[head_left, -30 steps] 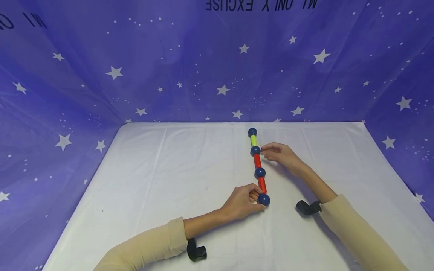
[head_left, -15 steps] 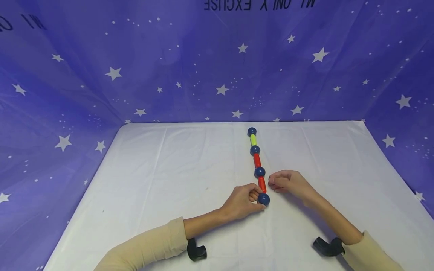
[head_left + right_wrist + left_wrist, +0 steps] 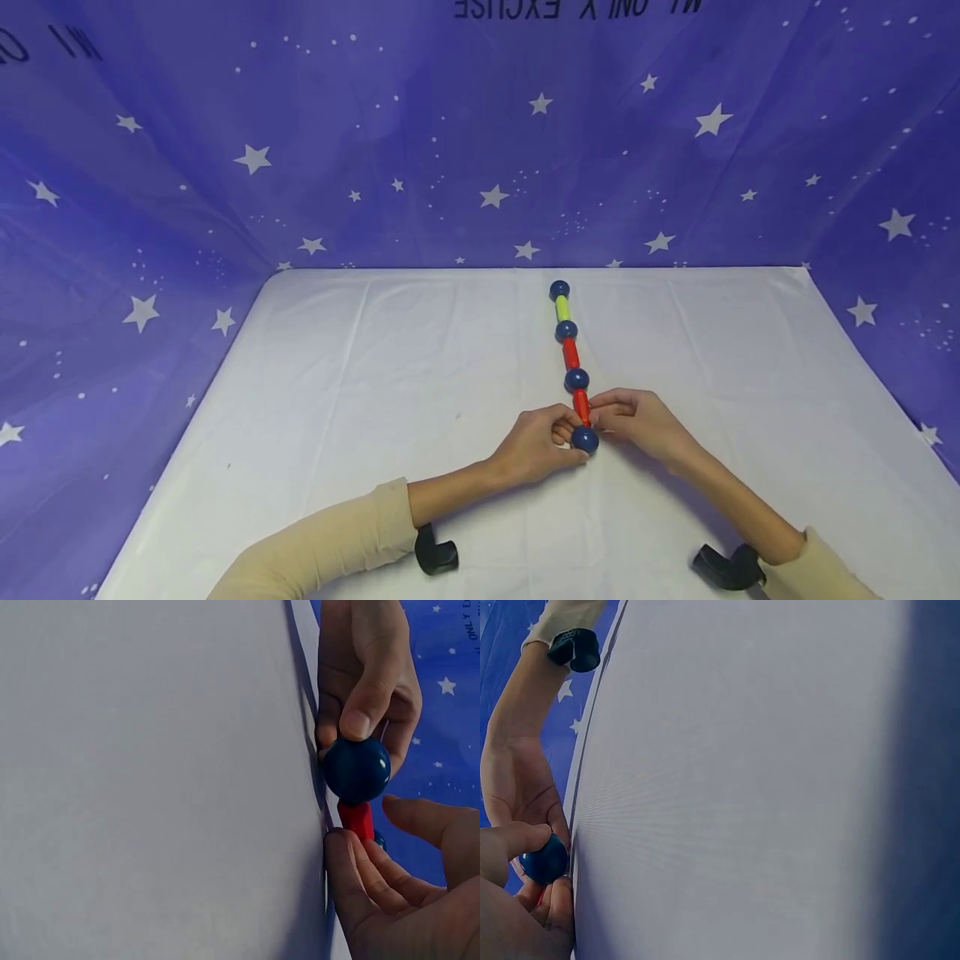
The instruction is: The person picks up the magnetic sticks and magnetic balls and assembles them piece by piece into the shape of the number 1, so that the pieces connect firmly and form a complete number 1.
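Note:
A straight chain of blue balls joined by short rods lies on the white cloth. Its near blue ball is pinched between the thumb and fingers of my left hand. My right hand is beside the near red rod, fingertips right at its side. In the right wrist view the thumb stands apart from that rod, with the fingers fairly straight. Farther along come another blue ball, a second red rod, a blue ball, a yellow-green rod and the far blue ball.
A white cloth covers the table. Behind and around it hangs a purple-blue curtain with white stars. Black wrist mounts hang under the left forearm and the right forearm.
My right hand has come from beside the second-farthest ball down to the near red rod, moving in against it over the last half second. My left hand keeps its grip on the near ball.

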`<action>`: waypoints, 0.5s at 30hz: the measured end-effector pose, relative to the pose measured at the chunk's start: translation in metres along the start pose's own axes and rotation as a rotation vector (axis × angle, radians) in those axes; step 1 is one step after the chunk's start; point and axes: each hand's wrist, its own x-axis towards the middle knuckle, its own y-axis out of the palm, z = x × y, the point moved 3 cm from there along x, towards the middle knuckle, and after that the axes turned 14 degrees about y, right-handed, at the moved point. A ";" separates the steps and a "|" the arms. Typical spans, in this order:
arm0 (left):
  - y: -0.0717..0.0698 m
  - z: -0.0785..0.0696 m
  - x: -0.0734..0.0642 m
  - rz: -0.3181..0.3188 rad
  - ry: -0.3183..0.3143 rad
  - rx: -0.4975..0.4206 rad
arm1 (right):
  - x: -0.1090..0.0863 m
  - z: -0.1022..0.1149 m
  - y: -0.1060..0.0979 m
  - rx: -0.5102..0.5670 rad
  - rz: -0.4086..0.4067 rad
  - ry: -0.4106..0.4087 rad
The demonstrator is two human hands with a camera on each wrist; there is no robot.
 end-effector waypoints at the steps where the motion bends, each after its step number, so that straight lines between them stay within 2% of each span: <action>1: 0.000 0.000 0.000 0.001 0.000 0.000 | -0.001 0.000 0.001 -0.004 -0.006 -0.009; 7: 0.000 -0.001 0.001 0.004 0.002 -0.004 | -0.003 -0.001 0.005 0.010 -0.039 -0.022; 15: -0.001 -0.002 0.001 0.015 0.021 0.011 | -0.002 -0.002 0.010 0.104 -0.010 -0.016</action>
